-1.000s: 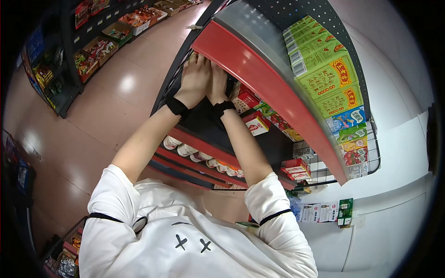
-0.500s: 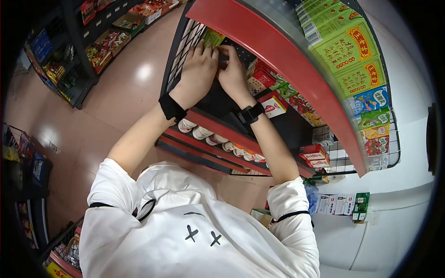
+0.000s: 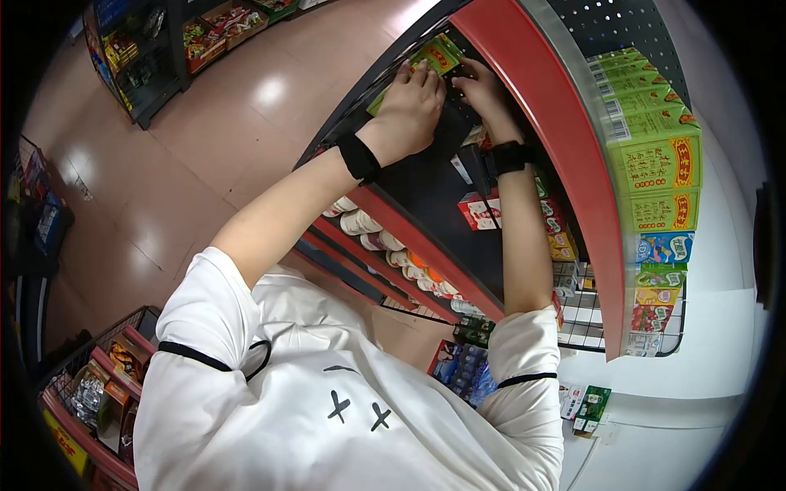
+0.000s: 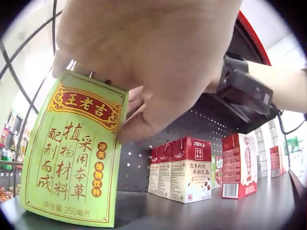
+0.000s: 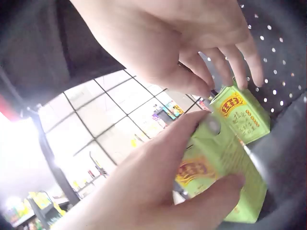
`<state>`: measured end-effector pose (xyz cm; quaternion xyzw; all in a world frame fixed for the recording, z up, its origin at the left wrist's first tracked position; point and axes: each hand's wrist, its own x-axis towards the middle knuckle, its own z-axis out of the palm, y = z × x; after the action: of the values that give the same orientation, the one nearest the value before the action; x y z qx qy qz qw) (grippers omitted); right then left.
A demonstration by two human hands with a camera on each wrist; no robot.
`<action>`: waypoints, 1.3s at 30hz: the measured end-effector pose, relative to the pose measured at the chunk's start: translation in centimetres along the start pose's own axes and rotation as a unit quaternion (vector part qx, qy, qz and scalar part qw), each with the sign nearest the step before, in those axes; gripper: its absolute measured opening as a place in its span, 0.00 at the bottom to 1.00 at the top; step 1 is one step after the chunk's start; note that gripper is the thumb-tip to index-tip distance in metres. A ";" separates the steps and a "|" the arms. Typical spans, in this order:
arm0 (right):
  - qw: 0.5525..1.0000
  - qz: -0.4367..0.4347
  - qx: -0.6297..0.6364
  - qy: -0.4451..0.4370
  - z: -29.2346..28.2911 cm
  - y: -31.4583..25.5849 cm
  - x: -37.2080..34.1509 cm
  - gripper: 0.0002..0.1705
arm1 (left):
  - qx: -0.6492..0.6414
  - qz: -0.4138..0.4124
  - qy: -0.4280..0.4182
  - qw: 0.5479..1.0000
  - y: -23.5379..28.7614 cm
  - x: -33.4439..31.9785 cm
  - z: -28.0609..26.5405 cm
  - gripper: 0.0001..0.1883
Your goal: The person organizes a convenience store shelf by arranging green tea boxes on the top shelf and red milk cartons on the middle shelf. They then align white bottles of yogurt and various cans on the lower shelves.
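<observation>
My left hand (image 3: 407,110) grips a green drink carton (image 4: 72,158) from above, thumb and fingers on opposite sides near its top. The carton stands a little tilted over the black shelf, beside the wire side panel. Behind it in the right wrist view is a second green drink carton (image 5: 244,117), against the perforated back board. My right hand (image 3: 489,98) hovers at that carton, its fingers loosely extended with the fingertips right at its top edge and the thumb apart.
Red-and-white milk drink cartons (image 4: 184,170) stand farther along the black shelf (image 3: 430,192). A red-edged upper shelf (image 3: 565,123) overhangs the right forearm and bears green cartons (image 3: 655,168). White-topped cups (image 3: 360,222) line the shelf below. A wire panel (image 5: 96,115) closes the shelf's end.
The head view has swung, so the shelf stands steeper. Both hands were close together under the upper shelf; the right has moved apart from the left, and more of the green cartons shows.
</observation>
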<state>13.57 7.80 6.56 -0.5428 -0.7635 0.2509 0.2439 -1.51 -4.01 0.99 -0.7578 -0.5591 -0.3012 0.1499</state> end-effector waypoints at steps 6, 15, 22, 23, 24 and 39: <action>0.944 -0.169 -0.271 0.084 1.2 3.1 7.5 0.29 | -0.041 -0.017 0.016 0.999 -0.3 -0.8 0.0 0.30; 0.938 -0.157 -0.302 0.058 1.8 1.4 6.9 0.33 | -0.040 -0.033 0.062 0.997 -0.1 -0.2 0.9 0.22; 0.945 -0.189 -0.246 0.106 3.4 -2.3 -1.6 0.27 | -0.096 -0.019 0.065 0.993 0.0 -2.8 -2.7 0.23; 0.962 -0.195 -0.176 0.077 3.4 -2.5 -2.4 0.25 | -0.129 -0.014 0.049 0.990 -0.1 -3.6 -3.3 0.24; 0.973 -0.199 -0.103 0.048 3.5 -3.0 -3.5 0.24 | -0.111 -0.019 0.050 0.992 -0.1 -4.3 -3.5 0.27; 0.983 -0.171 0.058 -0.026 6.6 -4.5 -9.2 0.23 | -0.127 0.034 0.068 0.989 -1.7 -8.6 -6.7 0.32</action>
<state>8.85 -2.95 3.59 -0.3822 -0.8356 0.2632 0.2941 -6.71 -13.73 0.60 -0.7669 -0.4784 -0.4158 0.1002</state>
